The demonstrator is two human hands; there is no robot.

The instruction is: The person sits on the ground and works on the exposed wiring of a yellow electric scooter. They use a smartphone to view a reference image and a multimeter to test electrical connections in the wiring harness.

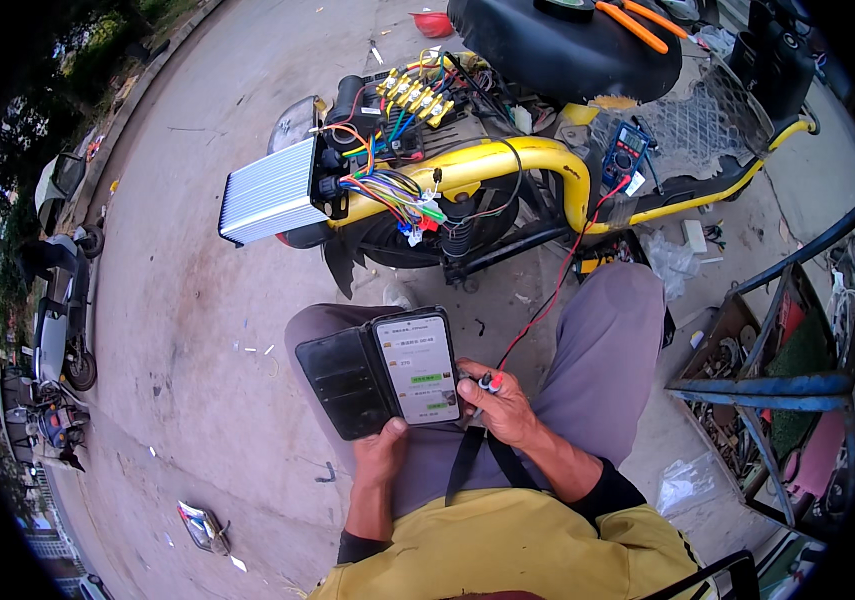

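Observation:
A smartphone (417, 368) in an open black flip case (345, 382) rests over my lap, its lit screen showing a chat. My left hand (378, 455) grips the case from below, thumb on its lower edge. Closed around the multimeter test probes (492, 382), one red-tipped and one dark, my right hand (507, 412) is at the phone's right edge. A red test lead (545, 308) runs from there to a blue multimeter (629, 148) on the yellow scooter frame (542, 160). Whether the right fingers also bear on the phone is hard to tell.
A silver finned controller (275, 192) with loose coloured wires (392, 195) sits at the frame's left end, below a yellow terminal block (415, 97). Orange-handled pliers (637, 25) lie on the black seat (567, 50). At right stands a blue metal rack (767, 392) of tools and parts.

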